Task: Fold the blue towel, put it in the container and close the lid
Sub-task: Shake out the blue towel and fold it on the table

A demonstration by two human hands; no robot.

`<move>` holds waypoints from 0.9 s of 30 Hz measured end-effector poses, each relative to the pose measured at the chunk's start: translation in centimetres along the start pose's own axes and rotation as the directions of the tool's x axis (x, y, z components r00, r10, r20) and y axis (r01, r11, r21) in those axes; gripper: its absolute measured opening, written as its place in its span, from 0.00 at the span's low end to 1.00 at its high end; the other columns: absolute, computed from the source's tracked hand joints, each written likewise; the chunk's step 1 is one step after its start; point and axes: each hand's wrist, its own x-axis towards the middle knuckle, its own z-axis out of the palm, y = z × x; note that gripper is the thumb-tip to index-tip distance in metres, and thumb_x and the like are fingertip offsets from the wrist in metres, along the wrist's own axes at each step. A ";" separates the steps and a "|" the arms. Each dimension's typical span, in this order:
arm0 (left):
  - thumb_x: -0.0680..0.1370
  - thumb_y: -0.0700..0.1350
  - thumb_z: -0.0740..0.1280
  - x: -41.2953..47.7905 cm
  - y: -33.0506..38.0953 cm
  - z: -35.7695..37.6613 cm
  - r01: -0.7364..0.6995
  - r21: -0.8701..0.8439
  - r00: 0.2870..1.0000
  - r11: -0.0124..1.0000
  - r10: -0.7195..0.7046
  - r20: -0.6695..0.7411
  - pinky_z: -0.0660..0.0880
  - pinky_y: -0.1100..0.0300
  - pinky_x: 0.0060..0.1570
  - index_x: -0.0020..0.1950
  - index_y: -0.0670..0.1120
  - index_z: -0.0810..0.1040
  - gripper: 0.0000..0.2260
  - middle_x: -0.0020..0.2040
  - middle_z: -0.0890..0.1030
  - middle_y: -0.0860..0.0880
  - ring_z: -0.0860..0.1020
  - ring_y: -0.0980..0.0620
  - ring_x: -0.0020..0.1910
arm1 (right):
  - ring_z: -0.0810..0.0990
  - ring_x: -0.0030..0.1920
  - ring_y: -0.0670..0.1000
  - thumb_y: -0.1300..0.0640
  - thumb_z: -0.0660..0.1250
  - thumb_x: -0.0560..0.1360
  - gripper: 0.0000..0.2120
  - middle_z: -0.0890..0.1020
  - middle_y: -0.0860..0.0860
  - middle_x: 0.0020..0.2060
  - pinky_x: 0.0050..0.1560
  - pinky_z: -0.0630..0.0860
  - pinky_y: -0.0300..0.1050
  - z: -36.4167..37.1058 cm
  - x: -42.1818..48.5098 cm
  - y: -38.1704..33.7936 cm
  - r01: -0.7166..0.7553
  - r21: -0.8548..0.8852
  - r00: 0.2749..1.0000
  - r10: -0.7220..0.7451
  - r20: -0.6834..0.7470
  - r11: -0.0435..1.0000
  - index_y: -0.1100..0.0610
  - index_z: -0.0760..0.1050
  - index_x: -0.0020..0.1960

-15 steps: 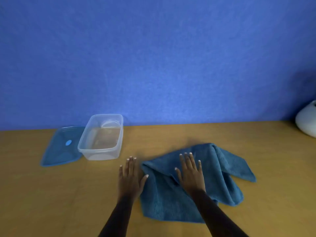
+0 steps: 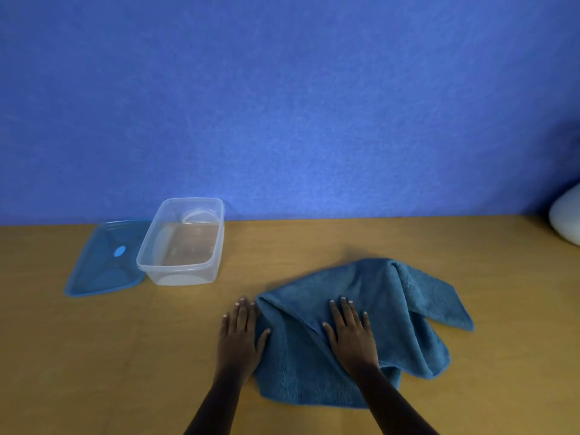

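Observation:
The blue towel (image 2: 392,312) lies loosely rumpled on the wooden table (image 2: 94,356), right of centre. My right hand (image 2: 351,334) lies flat on top of the towel with straight fingers. My left hand (image 2: 240,334) rests flat at the towel's left edge, its thumb on the cloth and its fingers on the table. A clear plastic container (image 2: 182,243) stands uncovered at the back left. Its blue lid (image 2: 103,262) lies flat on the table just left of it, partly under the container's rim.
A blue wall rises behind the table's far edge. A white rounded object (image 2: 566,218) sits at the far right edge of the table.
Both hands stay flat in nearly the same place. My left hand has edged slightly towards the towel's left edge.

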 end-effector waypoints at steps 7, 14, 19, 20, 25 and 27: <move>0.80 0.56 0.34 0.0 -0.1 -0.1 0.011 0.026 1.000 1.000 -0.012 0.027 0.81 0.46 0.48 0.56 0.37 0.82 0.39 0.56 0.84 0.39 0.84 0.42 0.52 | 0.63 0.74 0.54 0.43 0.42 0.80 0.28 0.65 0.56 0.74 0.73 0.61 0.56 -0.2 -0.2 -0.1 0.009 0.022 0.999 -0.008 -0.034 1.000 0.55 0.61 0.74; 0.80 0.56 0.45 1.3 0.7 -0.4 0.088 -0.322 0.993 0.942 -0.108 -0.044 0.63 0.49 0.71 0.69 0.41 0.70 0.27 0.69 0.72 0.43 0.68 0.46 0.71 | 0.71 0.69 0.52 0.43 0.53 0.79 0.24 0.68 0.52 0.72 0.69 0.68 0.49 -1.0 -0.2 0.0 0.139 0.140 0.986 -0.124 -0.110 0.980 0.52 0.65 0.72; 0.80 0.45 0.60 2.6 1.7 -2.2 0.142 -0.808 0.981 0.573 -0.189 0.038 0.73 0.54 0.49 0.54 0.41 0.75 0.09 0.44 0.80 0.48 0.78 0.47 0.48 | 0.81 0.55 0.53 0.45 0.62 0.76 0.20 0.81 0.53 0.56 0.54 0.79 0.48 -1.7 -0.9 -1.1 0.265 0.128 0.951 -0.236 -0.201 0.956 0.57 0.77 0.59; 0.79 0.44 0.62 2.8 2.0 -2.6 0.158 -0.828 0.981 0.539 -0.184 0.068 0.73 0.57 0.46 0.54 0.42 0.74 0.08 0.42 0.79 0.49 0.78 0.48 0.46 | 0.80 0.56 0.53 0.46 0.61 0.76 0.19 0.81 0.53 0.55 0.55 0.78 0.48 -1.8 -0.8 -1.3 0.271 0.132 0.951 -0.244 -0.189 0.954 0.57 0.77 0.59; 0.75 0.39 0.67 4.4 2.6 -3.8 0.163 -0.833 0.981 0.529 -0.175 0.080 0.72 0.59 0.50 0.61 0.41 0.73 0.15 0.52 0.81 0.45 0.78 0.49 0.51 | 0.77 0.56 0.48 0.48 0.56 0.79 0.14 0.80 0.48 0.54 0.50 0.74 0.42 -2.8 -0.2 -1.6 0.172 0.244 0.977 -0.132 -0.170 0.954 0.53 0.75 0.56; 0.74 0.37 0.67 5.0 2.8 -4.5 0.129 -0.840 0.985 0.526 -0.167 0.047 0.72 0.60 0.52 0.61 0.39 0.74 0.15 0.54 0.81 0.43 0.78 0.48 0.53 | 0.80 0.51 0.49 0.49 0.57 0.79 0.12 0.81 0.47 0.49 0.43 0.73 0.42 -3.7 0.1 -1.6 0.123 0.334 0.975 -0.051 -0.216 0.934 0.52 0.76 0.53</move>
